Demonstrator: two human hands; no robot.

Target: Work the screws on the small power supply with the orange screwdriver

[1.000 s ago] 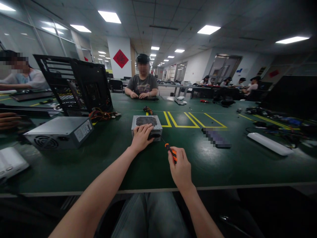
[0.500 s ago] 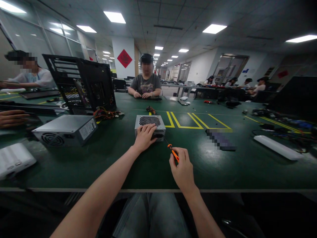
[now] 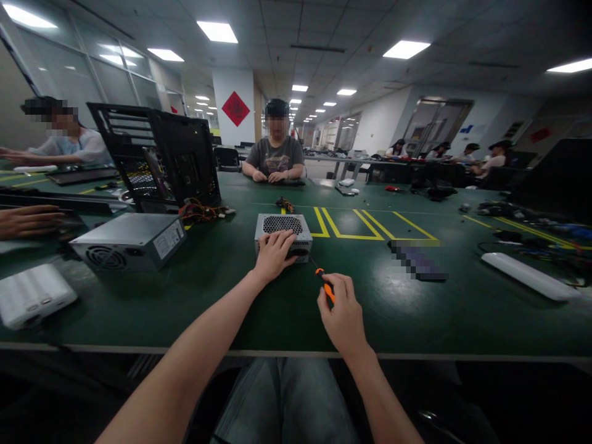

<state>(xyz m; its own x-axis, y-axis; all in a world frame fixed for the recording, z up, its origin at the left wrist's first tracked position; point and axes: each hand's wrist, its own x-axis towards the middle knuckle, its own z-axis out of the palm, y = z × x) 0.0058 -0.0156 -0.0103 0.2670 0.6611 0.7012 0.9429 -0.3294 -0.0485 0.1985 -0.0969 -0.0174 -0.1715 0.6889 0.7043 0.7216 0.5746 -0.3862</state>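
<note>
A small silver computer power supply (image 3: 301,223) with a perforated top sits on the table in front of me. My left hand (image 3: 277,251) grips its near left part, fingers over the top and thumb along the front face. In my right hand (image 3: 341,307) is a screwdriver (image 3: 328,292) with an orange and black handle, pinched between thumb and fingers. Its thin shaft points up and left, and the tip is at the lower right corner of the power supply's front face. Whether the tip sits in a screw is too small to tell.
Left stand a larger power supply (image 3: 127,237), an open black computer case (image 3: 185,157) and a white power strip (image 3: 34,296). A pixelated dark flat object (image 3: 419,262) and a long white bar (image 3: 525,275) lie right. A co-worker (image 3: 275,154) sits opposite; another person's hand (image 3: 28,221) is at left.
The whole view has shifted slightly, with things now a little further right. Both hands keep their places on the power supply and the screwdriver; the right fingers have shifted slightly around the handle.
</note>
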